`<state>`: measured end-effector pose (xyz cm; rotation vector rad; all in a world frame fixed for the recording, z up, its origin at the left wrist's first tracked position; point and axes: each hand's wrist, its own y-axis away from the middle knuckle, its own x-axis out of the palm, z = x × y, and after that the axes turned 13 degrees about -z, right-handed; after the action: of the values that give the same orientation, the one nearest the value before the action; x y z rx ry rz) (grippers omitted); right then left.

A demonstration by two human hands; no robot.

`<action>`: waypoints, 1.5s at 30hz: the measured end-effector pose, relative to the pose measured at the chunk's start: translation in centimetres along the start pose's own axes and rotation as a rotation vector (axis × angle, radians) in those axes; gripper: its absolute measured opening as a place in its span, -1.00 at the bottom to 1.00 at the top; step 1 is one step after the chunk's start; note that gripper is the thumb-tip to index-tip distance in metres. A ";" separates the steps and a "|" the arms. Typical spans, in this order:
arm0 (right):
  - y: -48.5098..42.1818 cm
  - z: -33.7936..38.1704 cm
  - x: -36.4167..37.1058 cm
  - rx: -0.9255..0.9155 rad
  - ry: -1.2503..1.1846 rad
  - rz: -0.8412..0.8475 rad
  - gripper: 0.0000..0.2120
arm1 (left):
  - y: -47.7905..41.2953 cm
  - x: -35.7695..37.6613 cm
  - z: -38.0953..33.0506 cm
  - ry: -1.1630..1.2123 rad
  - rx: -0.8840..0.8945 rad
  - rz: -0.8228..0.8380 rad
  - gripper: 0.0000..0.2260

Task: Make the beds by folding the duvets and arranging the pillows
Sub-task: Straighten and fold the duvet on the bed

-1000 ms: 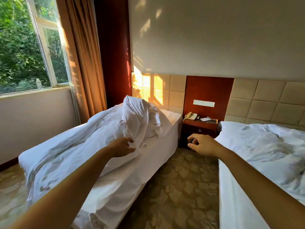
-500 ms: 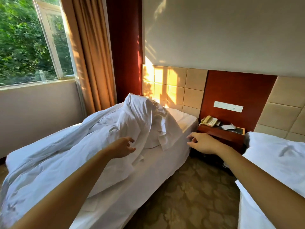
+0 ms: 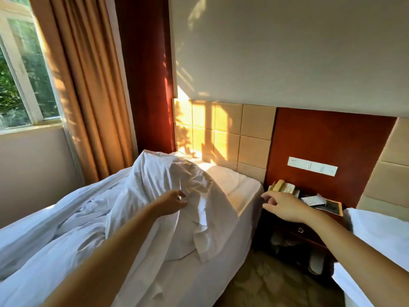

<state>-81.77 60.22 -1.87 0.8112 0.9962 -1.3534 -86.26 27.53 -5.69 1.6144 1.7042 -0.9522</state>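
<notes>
A crumpled white duvet (image 3: 93, 218) lies heaped along the left bed (image 3: 241, 191), rising to a peak near the tan headboard. My left hand (image 3: 170, 203) is stretched out over the heap with loosely curled fingers at the cloth, gripping nothing that I can see. My right hand (image 3: 285, 206) reaches forward in the gap between the beds, near the left bed's top corner, fingers relaxed and empty. A pillow is hard to tell apart from the duvet. The second bed (image 3: 376, 235) shows only its white corner at the right.
A dark wooden nightstand (image 3: 305, 231) stands between the beds, with a beige telephone (image 3: 283, 187) and papers (image 3: 314, 200) on top. Orange curtains (image 3: 88, 96) and a window (image 3: 20, 85) are at the left. Patterned carpet (image 3: 272, 282) fills the narrow aisle.
I have moved closer to the head of the left bed. Both hands have advanced with me, the right one now near the bed's top corner by the nightstand.
</notes>
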 end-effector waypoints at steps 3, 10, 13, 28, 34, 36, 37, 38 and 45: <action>-6.4 -2.9 0.3 0.004 -0.030 0.007 -0.63 | -6.9 2.8 -2.2 -0.027 0.025 0.008 -0.70; -23.2 -9.7 3.8 -0.036 -0.039 0.099 -0.62 | -19.7 9.0 -2.8 -0.062 -0.055 0.022 -0.70; -31.6 -12.2 4.2 -0.098 -0.016 0.129 -0.61 | -25.1 10.9 -1.6 -0.026 -0.177 -0.025 -0.72; -61.2 -12.8 11.8 -0.438 -0.061 0.336 -0.67 | -40.7 16.7 1.8 0.076 -0.666 -0.048 -0.64; -69.3 -11.4 17.6 -0.424 -0.075 0.430 -0.68 | -50.0 17.0 6.6 0.154 -0.731 -0.091 -0.66; -72.6 -11.8 18.7 -0.377 -0.063 0.461 -0.68 | -53.4 17.8 7.9 0.178 -0.773 -0.057 -0.61; -74.2 -12.0 19.1 -0.362 -0.045 0.478 -0.67 | -54.8 18.5 8.3 0.188 -0.787 -0.015 -0.58; -75.8 -12.3 19.5 -0.349 -0.029 0.491 -0.68 | -56.1 19.3 8.7 0.189 -0.796 0.016 -0.56; -83.7 -13.0 24.6 -0.287 -0.008 0.570 -0.68 | -59.1 25.9 11.0 0.138 -0.914 0.144 -0.48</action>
<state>-167.41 55.94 -22.48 0.7904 0.8414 -0.7075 -147.79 32.91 -27.44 1.1510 1.7008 0.0574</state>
